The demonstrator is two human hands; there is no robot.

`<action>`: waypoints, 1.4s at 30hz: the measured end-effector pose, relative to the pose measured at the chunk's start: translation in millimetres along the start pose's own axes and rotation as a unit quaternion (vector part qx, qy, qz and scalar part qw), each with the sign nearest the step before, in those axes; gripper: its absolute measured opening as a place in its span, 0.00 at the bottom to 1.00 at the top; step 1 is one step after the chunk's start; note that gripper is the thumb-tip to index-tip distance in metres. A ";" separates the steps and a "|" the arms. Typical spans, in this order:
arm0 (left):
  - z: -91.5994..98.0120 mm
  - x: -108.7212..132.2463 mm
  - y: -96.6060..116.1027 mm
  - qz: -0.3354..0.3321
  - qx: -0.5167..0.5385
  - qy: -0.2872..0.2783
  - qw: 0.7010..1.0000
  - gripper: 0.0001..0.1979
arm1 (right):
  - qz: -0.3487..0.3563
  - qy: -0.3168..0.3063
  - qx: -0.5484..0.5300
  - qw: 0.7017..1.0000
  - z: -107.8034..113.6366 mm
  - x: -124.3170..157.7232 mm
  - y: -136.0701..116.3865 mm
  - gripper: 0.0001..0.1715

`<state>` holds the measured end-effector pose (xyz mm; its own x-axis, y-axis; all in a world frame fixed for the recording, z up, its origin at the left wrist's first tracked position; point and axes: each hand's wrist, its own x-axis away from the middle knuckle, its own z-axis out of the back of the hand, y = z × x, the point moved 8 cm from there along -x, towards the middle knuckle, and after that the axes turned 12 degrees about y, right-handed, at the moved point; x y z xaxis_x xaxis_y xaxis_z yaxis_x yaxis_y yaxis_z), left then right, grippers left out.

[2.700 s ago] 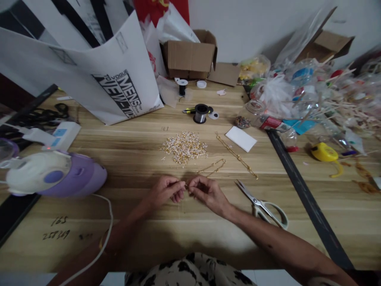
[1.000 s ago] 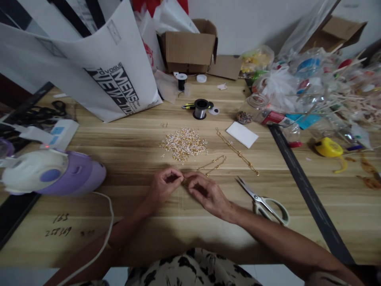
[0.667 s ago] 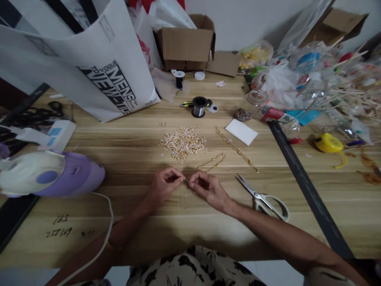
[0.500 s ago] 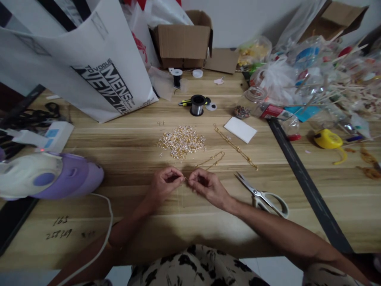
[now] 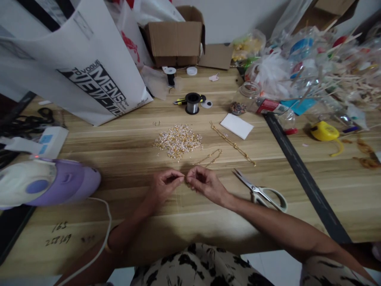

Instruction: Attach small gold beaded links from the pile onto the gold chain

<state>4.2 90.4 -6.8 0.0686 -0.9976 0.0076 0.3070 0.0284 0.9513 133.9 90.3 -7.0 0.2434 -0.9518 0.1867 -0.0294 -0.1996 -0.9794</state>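
My left hand (image 5: 165,186) and my right hand (image 5: 205,184) meet fingertip to fingertip over the wooden table (image 5: 125,159). Both are pinched shut on a tiny piece between them, too small to name. Just beyond my right hand lies a short gold chain (image 5: 210,157). A pile of small gold and silver beads (image 5: 177,140) sits further back. A longer gold chain (image 5: 232,143) runs diagonally to the right of the pile.
Scissors (image 5: 261,193) lie right of my right hand. A purple and white appliance (image 5: 47,183) with a white cord sits at the left. A white shopping bag (image 5: 83,75), cardboard box (image 5: 175,39), wire spool (image 5: 192,103), white card (image 5: 237,126), yellow tape measure (image 5: 324,131) and plastic clutter (image 5: 312,75) stand behind.
My hands stay pinched together in the same spot, with small finger movements. The view has tilted slightly, shifting everything left and up in the picture.
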 end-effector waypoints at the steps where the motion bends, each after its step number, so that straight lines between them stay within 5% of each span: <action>1: -0.2 -0.1 -0.1 0.002 0.001 0.000 1.000 0.05 | 0.000 -0.001 0.003 1.000 0.0 -0.1 0.0 0.16; 42: 0.3 1.3 10.1 -0.019 -0.005 0.008 1.000 0.03 | 0.021 -0.015 0.046 0.999 -2.2 0.9 0.2 0.09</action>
<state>7.1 89.3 3.0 0.0716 -0.9969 -0.0324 0.3195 -0.0079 0.9475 131.9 88.8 -6.8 0.2722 -0.9514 0.1441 0.0479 -0.1361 -0.9895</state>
